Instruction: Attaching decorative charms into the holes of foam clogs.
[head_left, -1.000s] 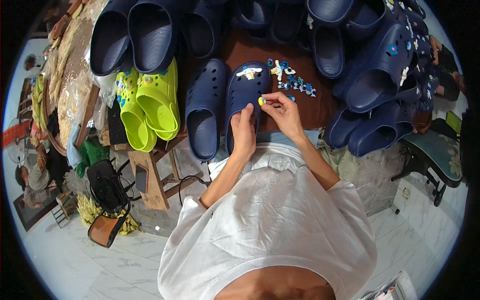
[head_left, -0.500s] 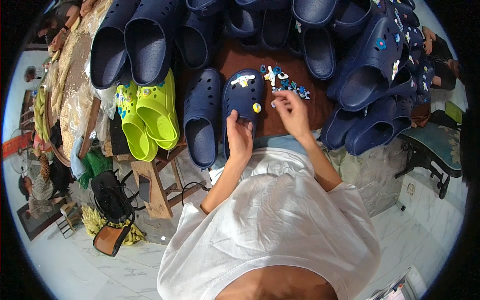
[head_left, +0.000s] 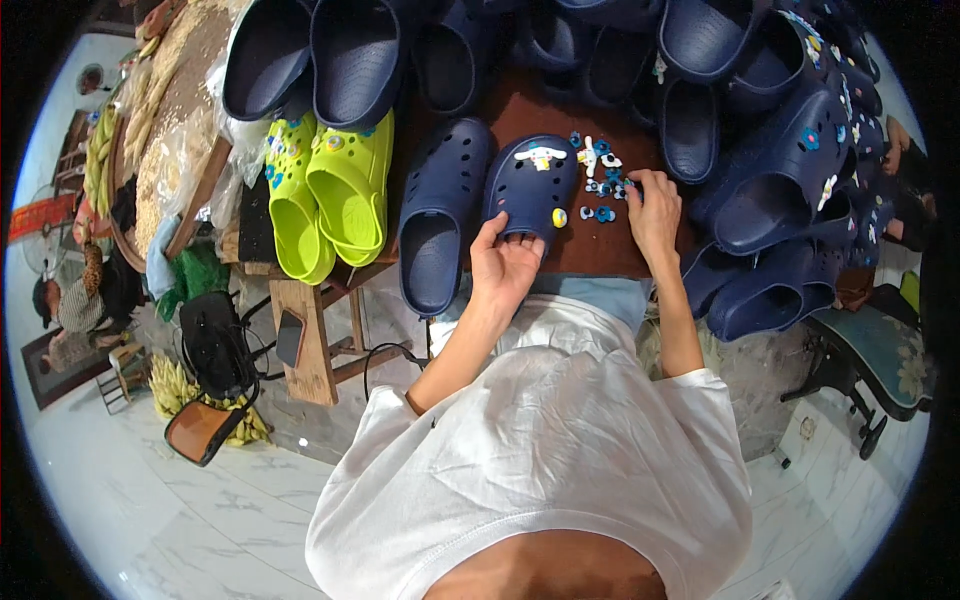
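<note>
Right hand point(head_left: 655, 215) has shifted from the near edge of the charm cluster, half a second ago, to its right-hand side. Fingers half curled and pointing down, tips at the outermost charms; cannot tell whether anything is pinched between thumb and forefinger. Left hand point(head_left: 507, 265) closed on the heel-side opening of a navy clog point(head_left: 508, 190), palm turned up, fingers inside the opening, thumb on the outer left side. Clog sits in front of the person at the near edge of the surface point(head_left: 610, 255), toe pointing away. On it: a white character charm point(head_left: 541, 155) across the toe, and a round yellow charm point(head_left: 559, 217) low on the right side. Loose charms point(head_left: 603, 187), blue, white and black, lie in a scatter between clog and right hand. Second navy clog point(head_left: 440, 185), bare of charms, just left of the held one, also toe away. Farther left, a lime-green pair point(head_left: 345, 205) decorated with charms, one overlapping the other. Large navy clogs point(head_left: 357, 65) beyond these; more navy clogs point(head_left: 775, 180) heaped at right, several with charms. Lower left, a wooden stand point(head_left: 312, 375) with a dark phone point(head_left: 290, 338) on it.
</note>
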